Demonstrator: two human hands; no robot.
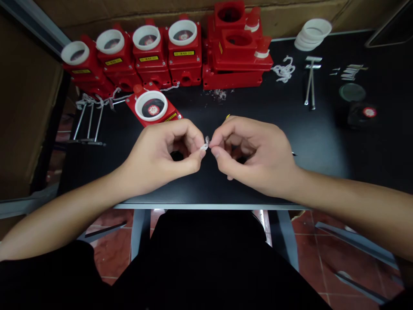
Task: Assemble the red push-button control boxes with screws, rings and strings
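Between thumb and index finger, my left hand (171, 153) pinches a small whitish twisted piece (205, 144) with a darker upper end. My right hand (254, 153) is closed in a pinch just to the right of that piece, its fingertips nearly touching it; whether they hold part of it is too small to tell. Both hands hover over the black table (206, 189) near its front edge. Behind my left hand lies a tilted red housing (174, 113) with a white ring (151, 105). A yellow bit shows behind my right hand.
Red housings with white rings (146, 38) line the back left, beside stacked red parts (237, 56). White rings (312, 34), white cord (284, 70), metal T-shaped pieces (310, 82) and a dark round part (361, 114) sit right. Metal rods (90, 122) lie left.
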